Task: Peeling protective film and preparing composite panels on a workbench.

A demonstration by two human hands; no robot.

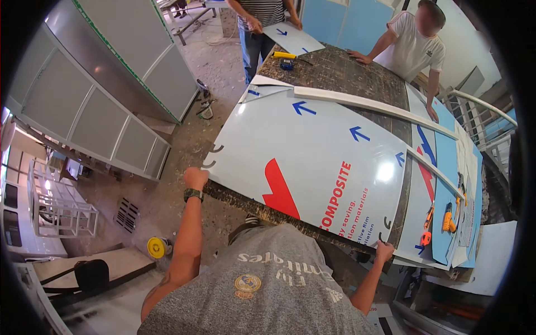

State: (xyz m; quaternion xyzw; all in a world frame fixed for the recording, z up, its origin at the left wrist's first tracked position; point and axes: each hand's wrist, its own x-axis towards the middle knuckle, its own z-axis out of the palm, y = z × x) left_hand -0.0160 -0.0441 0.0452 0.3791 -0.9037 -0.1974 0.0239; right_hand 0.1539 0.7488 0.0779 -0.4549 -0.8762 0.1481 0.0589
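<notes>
A large white composite panel [240,142] with red and blue printing lies on the worn workbench [346,70] in front of me. My left hand [195,178], with a dark watch at the wrist, is closed on the panel's near left corner. At the near right corner, my right hand [383,250] grips the panel's edge; its fingertips are partly hidden. Small dark curved marks or pieces show on the panel beside both hands. Across its far side runs a long white strip [368,103], and a second white strip [438,172] lies at the right.
One person [262,22] holds a smaller white panel [290,37] at the far end. Another person [410,42] leans on the bench. An orange power tool [448,219] and orange cutter [429,218] lie right; a tape measure [286,65] lies far. A yellow bucket [158,247] stands left.
</notes>
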